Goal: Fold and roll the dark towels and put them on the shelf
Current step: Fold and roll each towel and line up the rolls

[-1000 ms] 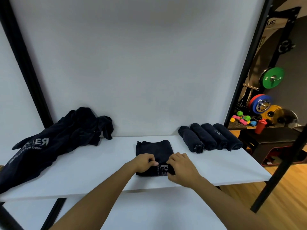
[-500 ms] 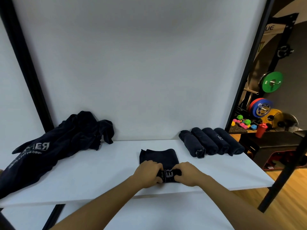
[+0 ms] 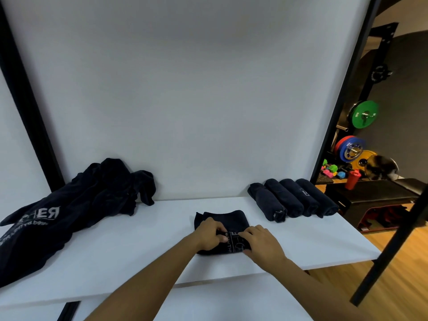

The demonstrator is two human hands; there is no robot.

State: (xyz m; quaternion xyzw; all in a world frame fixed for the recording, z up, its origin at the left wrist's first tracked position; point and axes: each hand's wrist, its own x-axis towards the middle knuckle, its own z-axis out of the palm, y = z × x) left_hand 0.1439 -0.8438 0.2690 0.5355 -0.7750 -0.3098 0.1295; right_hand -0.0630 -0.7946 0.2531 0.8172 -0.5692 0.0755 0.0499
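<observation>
A folded dark towel (image 3: 222, 220) with white lettering lies in the middle of the white shelf (image 3: 129, 246). Its near end is partly rolled up. My left hand (image 3: 209, 234) and my right hand (image 3: 261, 245) both grip that rolled end with curled fingers, left hand on its left part, right hand on its right part. Several finished dark towel rolls (image 3: 291, 199) lie side by side at the back right of the shelf. A heap of loose dark towels (image 3: 69, 209) sprawls over the shelf's left side.
A white back wall (image 3: 185, 89) closes the shelf behind, with black frame posts (image 3: 27, 112) left and right. A lower white shelf (image 3: 231, 300) lies beneath my arms. Gym weight plates (image 3: 364, 114), a red bottle (image 3: 352, 179) and a black bench stand to the right.
Both hands have worked the towel's near end into a thicker roll and moved it slightly away from me, so less flat towel shows. The view has shifted a little.
</observation>
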